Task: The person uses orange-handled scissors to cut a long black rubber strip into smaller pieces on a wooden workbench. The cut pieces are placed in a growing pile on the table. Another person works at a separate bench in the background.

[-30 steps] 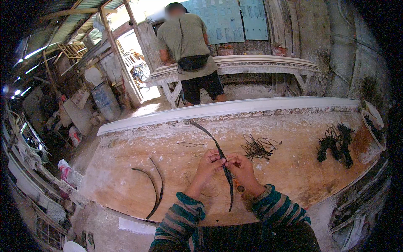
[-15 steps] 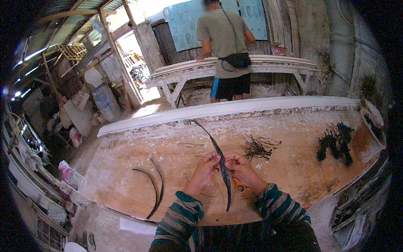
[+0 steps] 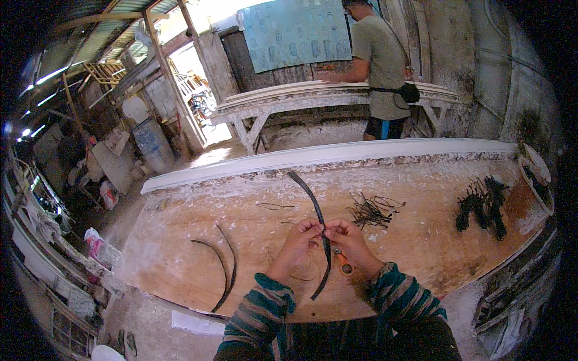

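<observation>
A long, curved black strip (image 3: 310, 197) is pinched at about its middle by both hands, held over the wooden table. My left hand (image 3: 302, 239) grips it from the left with thumb and fingertips, and my right hand (image 3: 349, 240) from the right; the fingertips nearly meet. Its upper end points away from me, its lower end towards me. Under my right hand lies an orange tool handle (image 3: 345, 265) with a ring, the rest hidden. To the left, two more curved black strips (image 3: 230, 271) rest on the tabletop. A tangle of thin black cords (image 3: 374, 212) lies just beyond my right hand.
A long white moulding (image 3: 337, 154) runs along the table's far edge. Black knotted bundles (image 3: 483, 207) lie at the right beside a worn bucket (image 3: 525, 201). Beyond, a person (image 3: 385, 66) in a grey-green shirt works at a second bench (image 3: 289, 103).
The black strip has turned between my fingers, and its upper end has shifted right. My hands stay close together on it. The person at the far bench has moved right and turned leftward.
</observation>
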